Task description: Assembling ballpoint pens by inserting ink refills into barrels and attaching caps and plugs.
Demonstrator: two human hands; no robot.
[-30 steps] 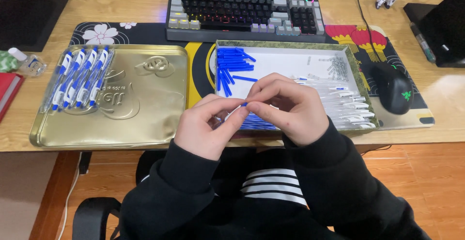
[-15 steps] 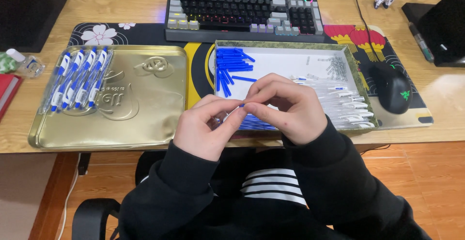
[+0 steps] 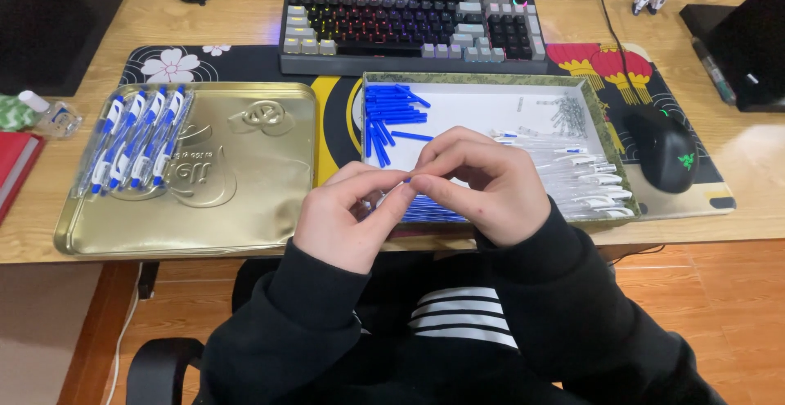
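The left hand [image 3: 347, 213] and the right hand [image 3: 482, 184] are meeting just above the near edge of the table [image 3: 245, 16], with black sleeves below them. Both hands are closing their fingertips together on a small pen part [image 3: 406, 182]; only a thin blue tip is showing between the fingers, so its full shape is hidden.

Behind the hands a shallow box [image 3: 609, 139] with a white floor and a green patterned rim is lying. In it, near the hands, thin blue refills [image 3: 433, 209] are lying in a bundle, clear plastic barrels [image 3: 585, 180] with white clips are piling at the right, and short blue caps [image 3: 392, 110] are gathering at the far left corner. Small metal springs [image 3: 568, 114] are lying at the far right.

To the left a gold metal tin lid [image 3: 237, 184], shiny and embossed, is carrying finished blue and white pens [image 3: 135, 139] in a row at its left side.

Farther away a black mouse [image 3: 666, 150] is resting on a mat [image 3: 204, 61], and a keyboard [image 3: 413, 24] with lit keys is standing behind the box.
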